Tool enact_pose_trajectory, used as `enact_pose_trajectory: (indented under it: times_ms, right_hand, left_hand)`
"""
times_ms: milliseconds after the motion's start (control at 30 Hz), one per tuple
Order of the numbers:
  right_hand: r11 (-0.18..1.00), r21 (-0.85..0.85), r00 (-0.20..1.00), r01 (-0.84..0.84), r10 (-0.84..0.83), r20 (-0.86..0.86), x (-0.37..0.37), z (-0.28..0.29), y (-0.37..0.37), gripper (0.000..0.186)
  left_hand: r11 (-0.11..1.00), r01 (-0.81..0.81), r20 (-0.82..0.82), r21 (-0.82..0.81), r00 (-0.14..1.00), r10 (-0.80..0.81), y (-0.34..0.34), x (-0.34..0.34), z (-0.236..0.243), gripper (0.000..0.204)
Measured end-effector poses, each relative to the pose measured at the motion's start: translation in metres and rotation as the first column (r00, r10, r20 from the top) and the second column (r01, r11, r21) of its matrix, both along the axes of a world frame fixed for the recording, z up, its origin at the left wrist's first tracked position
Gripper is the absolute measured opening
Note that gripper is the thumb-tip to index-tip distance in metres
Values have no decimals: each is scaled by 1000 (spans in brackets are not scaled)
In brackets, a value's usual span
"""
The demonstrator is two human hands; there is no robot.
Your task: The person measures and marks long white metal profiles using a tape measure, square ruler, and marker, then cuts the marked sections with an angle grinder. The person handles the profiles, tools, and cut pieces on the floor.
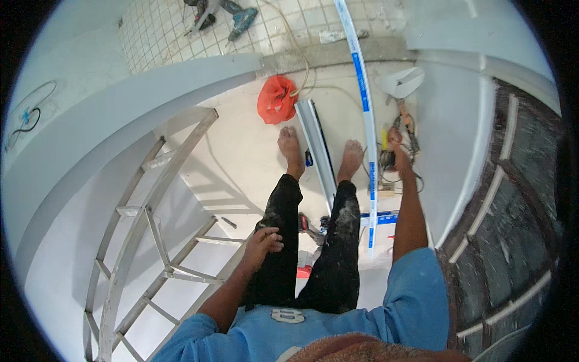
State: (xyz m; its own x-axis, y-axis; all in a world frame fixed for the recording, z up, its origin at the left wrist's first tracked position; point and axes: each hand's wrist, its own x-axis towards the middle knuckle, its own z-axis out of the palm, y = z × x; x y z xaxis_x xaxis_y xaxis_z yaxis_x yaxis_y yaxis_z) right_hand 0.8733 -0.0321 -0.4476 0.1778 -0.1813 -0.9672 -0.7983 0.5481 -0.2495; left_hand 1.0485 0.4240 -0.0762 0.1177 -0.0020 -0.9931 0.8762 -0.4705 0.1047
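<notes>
My left hand (263,246) hovers over or rests on my left thigh, with its fingers loosely bent and nothing in it. My right arm reaches forward to a cluster of tools by the right wall. There my right hand (395,140) is closed, but what it grips is too small to make out. Beside it are a yellow item (384,137), an orange-handled tool (403,110) and dark cords (414,140). A long metal channel (316,151) lies on the floor between my bare feet. A long white and blue strip (363,84) stretches past my right foot.
A ladder (151,199) stands at the left. Ahead are a red plastic bag (277,99), a pale cable (304,75) and a cordless drill (242,23) on tiles. A white scoop-shaped piece (401,81) sits beyond the tools. At the right is a dark framed panel (512,229).
</notes>
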Motion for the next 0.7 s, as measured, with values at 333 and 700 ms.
enact_pose_trajectory:
  times_ms: [333,700]
  right_hand:
    - [959,151,775,-239,95,625,149,438,110,46]
    - [883,-183,191,-433,289,938,378,650,102,47]
  left_hand:
    - [807,570,755,-157,596,-274,-152,100,133,33]
    - [904,396,987,159,-83,-137,-174,279,360,24]
